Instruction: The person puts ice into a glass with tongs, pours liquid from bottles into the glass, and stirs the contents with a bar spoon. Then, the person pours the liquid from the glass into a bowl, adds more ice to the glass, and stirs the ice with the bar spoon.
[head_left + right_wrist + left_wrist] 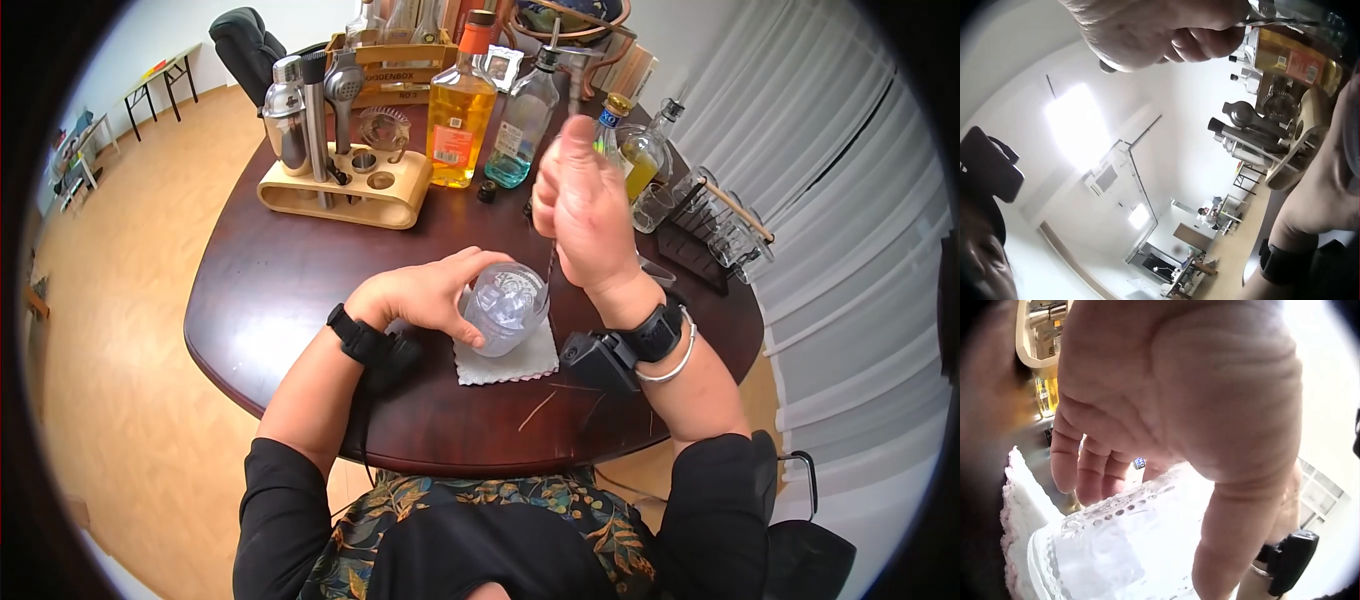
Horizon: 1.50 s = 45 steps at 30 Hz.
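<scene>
My left hand [432, 292] grips the side of a clear embossed glass [508, 312] with ice in it, thumb on the near side and fingers around the far side. The glass is over a white scalloped-edge cloth [510, 368]; in the left wrist view its dotted pattern [1119, 512] shows beneath the palm. Raised at the glass's right, my right hand [592, 215] holds a bar spoon with a thin twisted stem [552, 262], thumb pointing up along it. The stem runs down by the glass's right rim; its lower end is hidden. The twisted stem [1282, 23] also shows in the right wrist view.
A wooden bar-tool stand [350, 205] with a shaker [288, 115] stands at the back left. Behind the hands are an amber bottle [462, 115], a pale blue bottle [522, 130] and a small black cap [487, 191]. A dark rack with glasses [690, 235] stands right.
</scene>
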Tool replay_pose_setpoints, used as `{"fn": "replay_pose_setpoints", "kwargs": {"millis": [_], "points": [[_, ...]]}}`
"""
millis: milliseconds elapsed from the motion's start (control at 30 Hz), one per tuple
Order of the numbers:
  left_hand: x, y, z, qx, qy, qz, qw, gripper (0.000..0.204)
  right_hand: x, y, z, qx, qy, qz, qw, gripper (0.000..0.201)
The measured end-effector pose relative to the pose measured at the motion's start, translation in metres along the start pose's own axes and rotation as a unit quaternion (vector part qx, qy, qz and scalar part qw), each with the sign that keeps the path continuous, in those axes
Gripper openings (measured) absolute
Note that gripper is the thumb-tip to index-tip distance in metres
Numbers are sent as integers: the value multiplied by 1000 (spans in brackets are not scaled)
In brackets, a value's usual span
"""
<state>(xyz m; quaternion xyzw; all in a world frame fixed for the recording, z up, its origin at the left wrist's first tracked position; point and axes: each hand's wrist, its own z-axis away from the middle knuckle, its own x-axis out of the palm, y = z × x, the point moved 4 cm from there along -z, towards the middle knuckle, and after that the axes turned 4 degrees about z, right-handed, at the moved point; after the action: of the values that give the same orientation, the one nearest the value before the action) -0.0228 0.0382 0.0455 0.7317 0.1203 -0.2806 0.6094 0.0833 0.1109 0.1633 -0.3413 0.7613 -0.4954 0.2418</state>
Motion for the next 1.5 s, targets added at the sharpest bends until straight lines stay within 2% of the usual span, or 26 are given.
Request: {"fn": "replay_pose_setpoints", "kwargs": {"millis": [100, 133, 167, 267, 333, 433, 500, 600, 733, 800, 900, 1000, 1100, 1133, 1233, 1300, 1400, 1467, 1500], "points": [[7, -11, -5, 45, 13, 85, 995, 100, 11, 25, -13, -8, -62, 94, 994, 54], [8, -13, -8, 55, 26, 82, 995, 100, 17, 30, -14, 26, -67, 119, 990, 53], [11, -14, -10, 64, 39, 80, 994, 100, 16, 37, -22, -1, -67, 216, 974, 67], [16, -4, -14, 79, 55, 53, 994, 99, 14, 60, -31, 106, -42, 183, 976, 61], [17, 7, -13, 83, 63, 26, 994, 98, 7, 73, -29, 178, 9, 120, 977, 51], [15, 14, -12, 77, 89, -5, 993, 98, -3, 66, 0, 84, 72, -4, 994, 49], [15, 11, -11, 59, 109, -1, 992, 98, -3, 57, 24, 2, 86, -12, 996, 49], [14, 7, -10, 15, 108, -15, 994, 100, -6, 66, 45, -21, 111, -67, 991, 53], [12, -3, -10, 12, 90, 15, 996, 105, -19, 53, 34, -62, 110, -95, 987, 52], [10, 2, -7, 10, 62, 24, 998, 107, -20, 37, 25, -64, 86, -96, 990, 52], [10, -9, -12, 82, 45, 68, 993, 111, -15, 26, 12, -38, 52, -91, 994, 53], [10, -12, -14, 80, 31, 116, 989, 112, -9, 14, 4, -8, 18, -54, 998, 54], [10, -12, -14, 77, 48, 68, 994, 104, -2, -3, 1, -59, -50, -4, 997, 53], [11, -13, -15, 77, 50, 60, 994, 101, -2, -3, 0, -65, -79, 61, 993, 53], [16, -9, -18, 77, 42, 51, 995, 95, 22, 4, 1, -66, -216, 141, 964, 55], [15, 5, -14, 76, 27, 62, 995, 92, 30, 28, 3, -18, -262, 137, 955, 56], [16, -1, -13, 39, 20, 43, 998, 94, 23, 55, 17, -68, -160, 135, 976, 54], [16, -6, -15, 52, 35, 70, 996, 97, 5, 60, 30, -89, -80, 124, 985, 54], [17, -8, -15, 58, 41, 83, 994, 99, -7, 69, 31, -74, -54, 70, 993, 55]]}}
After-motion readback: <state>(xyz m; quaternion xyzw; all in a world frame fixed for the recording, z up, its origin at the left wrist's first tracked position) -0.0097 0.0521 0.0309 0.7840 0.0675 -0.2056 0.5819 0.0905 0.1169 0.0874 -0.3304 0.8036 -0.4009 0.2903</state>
